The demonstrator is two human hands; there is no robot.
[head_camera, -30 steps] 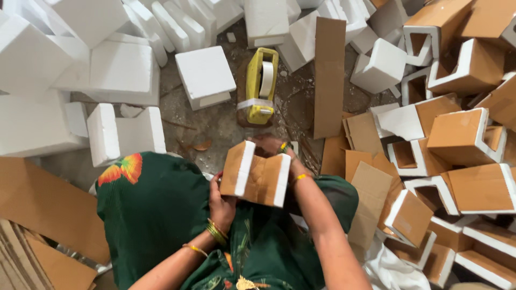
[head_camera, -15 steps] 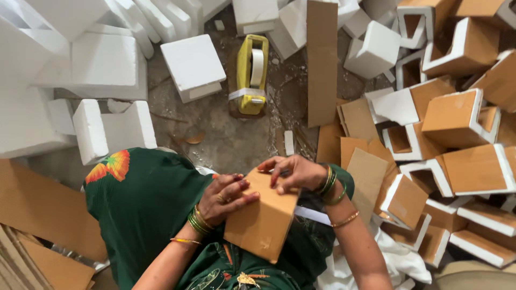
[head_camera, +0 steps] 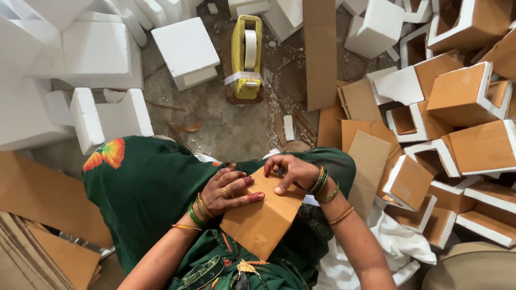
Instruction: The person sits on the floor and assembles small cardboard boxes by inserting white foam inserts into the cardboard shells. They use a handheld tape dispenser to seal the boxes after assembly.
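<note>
A brown cardboard-covered block (head_camera: pixel 262 220) lies flat on my lap over the green cloth (head_camera: pixel 145 182). My left hand (head_camera: pixel 228 190) presses on its upper left edge, fingers spread across the cardboard. Over the block's top edge my right hand (head_camera: pixel 290 173) bends its fingers, thumb pressing down on the face. Both wrists wear bangles. The white foam inside the block is hidden under the cardboard.
A yellow tape dispenser (head_camera: pixel 247 56) stands on the dusty floor ahead. White foam blocks (head_camera: pixel 185 51) pile at the left and top. Several cardboard-wrapped foam pieces (head_camera: pixel 467 96) heap at the right. Flat cardboard sheets (head_camera: pixel 43 198) lie at the left; a cardboard strip (head_camera: pixel 321 53) lies beside the dispenser.
The block was held upright with its white foam side showing; now it is turned cardboard face up and laid down on my lap, both hands pressing on it.
</note>
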